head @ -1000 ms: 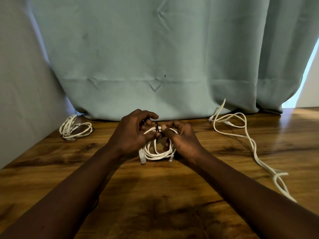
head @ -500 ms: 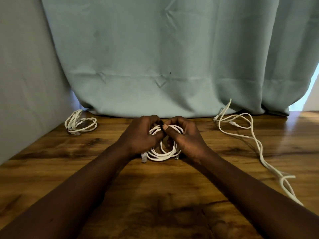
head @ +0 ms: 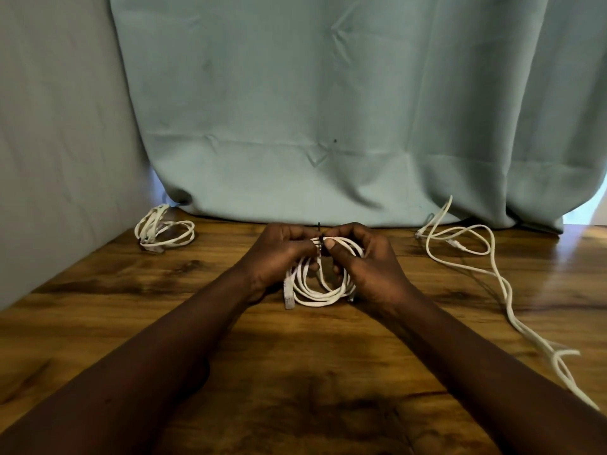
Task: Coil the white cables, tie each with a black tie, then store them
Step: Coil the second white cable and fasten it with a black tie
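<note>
The left hand [head: 279,257], its fingers [head: 295,236] raised a second ago, is now curling them down. A bundled cable [head: 166,232] is lying far left on the bench [head: 295,372], while at mid-bench the left hand and right hand [head: 371,267] are pinching the black tie [head: 319,244] at the top of the white coil [head: 315,297] between them. A loose cable [head: 499,277] is trailing at right.

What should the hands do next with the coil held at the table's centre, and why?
Probably cinch the black tie tight around the coiled cable. The left hand and right hand both pinch the tie at the coil's far side, and one end sticks up, so the tie looks unfinished. The loose cable on the right can wait.
</note>
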Motion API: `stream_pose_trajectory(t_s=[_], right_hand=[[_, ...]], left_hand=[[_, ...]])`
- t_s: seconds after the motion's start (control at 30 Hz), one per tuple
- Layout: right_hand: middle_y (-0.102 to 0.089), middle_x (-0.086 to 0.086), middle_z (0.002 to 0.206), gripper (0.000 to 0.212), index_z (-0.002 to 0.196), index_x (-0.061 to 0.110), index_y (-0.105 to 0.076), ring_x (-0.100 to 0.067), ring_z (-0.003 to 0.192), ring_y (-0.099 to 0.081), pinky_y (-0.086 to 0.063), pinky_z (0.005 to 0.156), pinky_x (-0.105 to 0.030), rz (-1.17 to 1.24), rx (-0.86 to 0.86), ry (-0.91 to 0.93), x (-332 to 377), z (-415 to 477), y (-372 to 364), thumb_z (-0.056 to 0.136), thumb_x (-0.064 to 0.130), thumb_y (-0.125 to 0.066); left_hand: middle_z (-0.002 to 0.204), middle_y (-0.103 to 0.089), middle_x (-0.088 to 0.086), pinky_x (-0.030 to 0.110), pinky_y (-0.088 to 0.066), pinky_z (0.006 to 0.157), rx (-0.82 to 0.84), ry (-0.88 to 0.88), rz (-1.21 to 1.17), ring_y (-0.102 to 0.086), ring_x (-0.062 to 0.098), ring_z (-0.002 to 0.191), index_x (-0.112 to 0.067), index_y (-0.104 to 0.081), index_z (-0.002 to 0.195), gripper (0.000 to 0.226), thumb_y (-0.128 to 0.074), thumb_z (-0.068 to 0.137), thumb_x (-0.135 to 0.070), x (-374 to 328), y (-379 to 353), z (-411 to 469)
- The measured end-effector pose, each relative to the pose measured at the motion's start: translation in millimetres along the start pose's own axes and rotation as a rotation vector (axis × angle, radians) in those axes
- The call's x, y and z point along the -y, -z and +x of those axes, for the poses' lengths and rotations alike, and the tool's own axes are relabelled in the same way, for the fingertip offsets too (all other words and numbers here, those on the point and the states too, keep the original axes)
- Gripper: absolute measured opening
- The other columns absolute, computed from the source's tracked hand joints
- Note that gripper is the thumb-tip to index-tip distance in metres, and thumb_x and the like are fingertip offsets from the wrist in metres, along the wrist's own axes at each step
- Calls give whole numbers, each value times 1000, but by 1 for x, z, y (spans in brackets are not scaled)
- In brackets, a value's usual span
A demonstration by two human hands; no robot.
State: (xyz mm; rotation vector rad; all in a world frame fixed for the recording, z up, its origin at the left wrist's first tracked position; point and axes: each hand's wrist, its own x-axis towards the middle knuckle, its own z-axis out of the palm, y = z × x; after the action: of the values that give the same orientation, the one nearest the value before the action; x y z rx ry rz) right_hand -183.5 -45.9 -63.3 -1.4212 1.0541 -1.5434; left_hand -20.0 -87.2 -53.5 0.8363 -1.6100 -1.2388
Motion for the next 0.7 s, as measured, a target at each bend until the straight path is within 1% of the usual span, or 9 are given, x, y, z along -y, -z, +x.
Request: stream_pose_trajectory(t_s=[0.07,0.13,0.17,0.2,0.3,0.37,0.43,0.57,0.7], right_hand=[[-67,-11,74,7,103,4,-68,-16,53,-57,-51,50,-27,33,-4,-18,2,-1,-1,97,2,-65],[-69,-12,83,15,109,4,-67,-9,52,-61,-49,47,-22,65,8,1,4,-3,-2,98,-4,-61],[-70,-11,85,21,114,6,-68,-4,52,-62,-49,47,-19,67,25,14,5,-4,-2,99,-6,-59],[-71,-9,86,25,116,7,-69,-2,52,-63,-48,48,-17,63,49,27,5,-5,-3,99,-7,-57],[-76,-3,83,22,103,6,-75,-3,62,-68,-50,55,-14,24,91,65,5,-7,-7,99,-7,-57],[-78,-6,86,24,95,9,-77,-12,74,-74,-55,64,-21,18,93,66,4,-7,-8,99,-5,-58],[-78,-7,85,24,92,11,-77,-14,74,-74,-56,65,-23,26,88,58,3,-6,-8,98,-5,-59],[-74,0,70,17,102,-1,-72,-1,47,-62,-46,46,-13,103,81,5,8,-11,-9,100,-6,-56],[-73,-2,69,15,103,-2,-72,-3,44,-57,-45,46,-18,150,97,-47,9,-12,-11,100,-1,-57]], left_hand=[[93,-74,26,39,-54,78,-12,66,-93,-67,35,79,-1,-80,94,21,-59,92,-4,-1,1,2],[95,-77,21,45,-55,85,-24,146,-147,-66,38,88,-2,-80,96,23,-59,96,-12,1,2,5],[97,-77,22,49,-54,90,-30,177,-152,-66,39,91,-1,-79,98,24,-60,97,-14,2,2,6],[98,-77,24,50,-54,90,-38,192,-149,-66,40,90,1,-79,98,23,-62,98,-14,3,2,7],[94,-77,24,34,-57,71,-76,189,-137,-66,32,77,5,-78,98,16,-72,92,-9,4,3,6],[105,-75,29,32,-59,70,-81,184,-151,-67,30,81,5,-77,107,23,-77,86,-5,5,3,6],[106,-75,30,35,-60,74,-85,183,-159,-67,32,84,6,-76,109,26,-77,85,-3,5,4,6],[83,-78,17,28,-60,58,-108,205,-133,-68,21,64,1,-80,91,7,-76,86,-1,6,2,6],[65,-73,9,21,-53,44,-109,241,-111,-63,13,45,-2,-78,84,7,-73,89,-1,5,4,5]])
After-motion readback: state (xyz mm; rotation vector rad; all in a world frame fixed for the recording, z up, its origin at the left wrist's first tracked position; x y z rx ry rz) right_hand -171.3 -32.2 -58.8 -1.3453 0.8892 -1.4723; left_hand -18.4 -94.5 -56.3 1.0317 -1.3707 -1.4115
